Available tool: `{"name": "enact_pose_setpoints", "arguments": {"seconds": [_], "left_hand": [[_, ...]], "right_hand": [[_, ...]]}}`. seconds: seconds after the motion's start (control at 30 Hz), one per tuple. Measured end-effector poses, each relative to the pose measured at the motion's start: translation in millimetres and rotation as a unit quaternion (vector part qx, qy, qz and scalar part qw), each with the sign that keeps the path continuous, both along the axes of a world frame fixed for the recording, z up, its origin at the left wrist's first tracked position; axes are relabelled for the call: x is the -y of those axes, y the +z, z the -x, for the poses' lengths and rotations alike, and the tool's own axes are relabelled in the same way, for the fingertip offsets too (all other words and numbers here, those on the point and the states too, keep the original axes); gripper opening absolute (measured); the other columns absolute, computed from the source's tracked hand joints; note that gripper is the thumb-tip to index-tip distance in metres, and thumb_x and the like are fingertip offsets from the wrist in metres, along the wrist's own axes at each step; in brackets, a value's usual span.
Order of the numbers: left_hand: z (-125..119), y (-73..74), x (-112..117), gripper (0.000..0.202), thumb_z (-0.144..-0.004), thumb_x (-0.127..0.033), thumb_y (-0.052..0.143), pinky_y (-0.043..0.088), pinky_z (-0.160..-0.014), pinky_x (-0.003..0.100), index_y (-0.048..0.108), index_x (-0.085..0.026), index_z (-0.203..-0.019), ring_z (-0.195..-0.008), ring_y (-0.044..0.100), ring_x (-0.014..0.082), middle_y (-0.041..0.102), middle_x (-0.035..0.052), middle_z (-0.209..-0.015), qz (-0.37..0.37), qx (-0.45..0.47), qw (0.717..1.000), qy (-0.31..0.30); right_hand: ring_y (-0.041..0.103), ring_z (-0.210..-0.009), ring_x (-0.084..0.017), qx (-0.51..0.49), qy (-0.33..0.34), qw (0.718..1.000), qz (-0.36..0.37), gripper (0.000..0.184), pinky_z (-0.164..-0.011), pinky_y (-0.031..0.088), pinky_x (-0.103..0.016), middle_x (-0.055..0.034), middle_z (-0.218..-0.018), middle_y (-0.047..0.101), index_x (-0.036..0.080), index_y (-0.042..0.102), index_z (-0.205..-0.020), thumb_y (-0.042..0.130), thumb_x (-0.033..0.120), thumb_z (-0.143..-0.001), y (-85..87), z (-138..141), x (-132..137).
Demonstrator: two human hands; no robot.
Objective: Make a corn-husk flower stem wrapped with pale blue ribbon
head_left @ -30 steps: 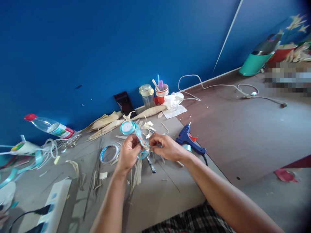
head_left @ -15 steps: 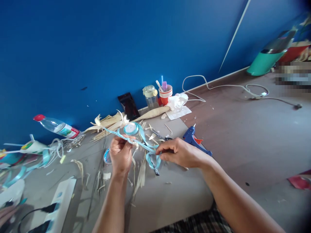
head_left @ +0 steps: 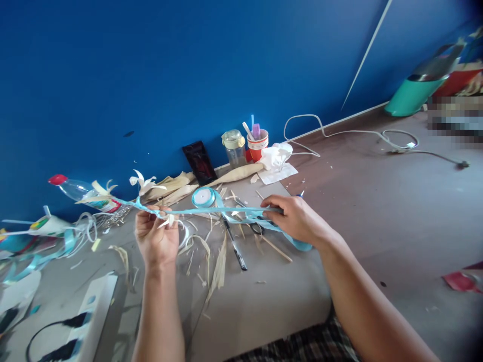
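My left hand (head_left: 157, 239) is closed on a thin stem (head_left: 130, 203) wrapped in light blue ribbon. Pale corn-husk flowers (head_left: 143, 183) stick out from the stem's far end, to the left. From that hand a length of blue ribbon (head_left: 215, 211) runs straight across to my right hand (head_left: 294, 217), whose fingers are pinched on it. Slack ribbon hangs in a loop below the right hand. Behind the taut ribbon lies the ribbon spool (head_left: 204, 197). A black pen (head_left: 236, 249) and partly covered scissors (head_left: 257, 228) rest on the table below.
Husk scraps (head_left: 218, 274) and a thin stick (head_left: 277, 249) are scattered about. Along the blue wall stand a black pouch (head_left: 199, 163), a lidded jar (head_left: 234, 148) and paper cups (head_left: 258, 146). A bottle (head_left: 79, 191) leans at left, above a power strip (head_left: 92, 306).
My left hand has moved left with the stem, and my right hand has shifted slightly right and up. The ribbon between them is now longer and straighter. The glue gun is now mostly hidden.
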State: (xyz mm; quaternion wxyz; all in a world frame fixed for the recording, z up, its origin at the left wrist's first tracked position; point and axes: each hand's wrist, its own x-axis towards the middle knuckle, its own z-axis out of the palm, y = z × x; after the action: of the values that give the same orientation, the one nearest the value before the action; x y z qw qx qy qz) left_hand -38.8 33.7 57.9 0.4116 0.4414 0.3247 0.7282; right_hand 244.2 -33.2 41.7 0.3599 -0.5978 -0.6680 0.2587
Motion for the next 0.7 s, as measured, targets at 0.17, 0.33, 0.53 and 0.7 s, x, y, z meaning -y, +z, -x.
{"name": "enact_pose_setpoints", "arguments": {"seconds": [0.17,0.33,0.53,0.7], "left_hand": [[-8,9.9,4,0.022,-0.061,-0.01,0.069,0.032,-0.046,0.021,0.052,-0.018,-0.073,-0.051,0.046,0.0071,0.059,-0.0023,-0.067,-0.112,-0.063,0.972,0.198],[-17,5.3,4,0.029,-0.06,-0.005,0.065,0.027,-0.046,0.016,0.047,-0.019,-0.078,-0.048,0.038,0.0027,0.053,-0.0071,-0.063,-0.028,0.055,0.991,0.122],[-37,-17.4,5,0.027,-0.06,-0.01,0.068,0.032,-0.049,0.018,0.048,-0.018,-0.077,-0.049,0.043,0.0033,0.057,-0.0046,-0.066,0.018,0.045,0.996,0.071],[-62,-23.6,24,0.023,-0.064,-0.018,0.07,0.034,-0.049,0.019,0.052,-0.017,-0.077,-0.049,0.046,0.0045,0.058,-0.0032,-0.067,0.082,-0.052,0.995,0.039]], "right_hand": [[0.045,-0.057,-0.01,-0.047,0.099,0.994,0.007,0.016,-0.053,0.034,-0.022,0.0006,-0.064,0.058,0.018,0.066,-0.081,0.054,0.027,-0.081,2.4,9,1],[0.051,-0.063,-0.012,0.032,0.211,0.977,0.01,0.022,-0.062,0.039,-0.025,-0.0016,-0.068,0.06,0.019,0.067,-0.073,0.05,0.025,-0.085,-14.8,33,-1],[0.056,-0.074,-0.017,-0.097,0.005,0.988,-0.118,0.024,-0.07,0.045,-0.031,-0.006,-0.081,0.062,0.019,0.066,-0.078,0.049,0.034,-0.087,2.9,12,-1],[0.057,-0.086,-0.018,-0.166,-0.05,0.956,-0.236,0.016,-0.077,0.046,-0.033,-0.0063,-0.089,0.06,0.02,0.063,-0.089,0.048,0.026,-0.087,11.9,20,-1]]}}
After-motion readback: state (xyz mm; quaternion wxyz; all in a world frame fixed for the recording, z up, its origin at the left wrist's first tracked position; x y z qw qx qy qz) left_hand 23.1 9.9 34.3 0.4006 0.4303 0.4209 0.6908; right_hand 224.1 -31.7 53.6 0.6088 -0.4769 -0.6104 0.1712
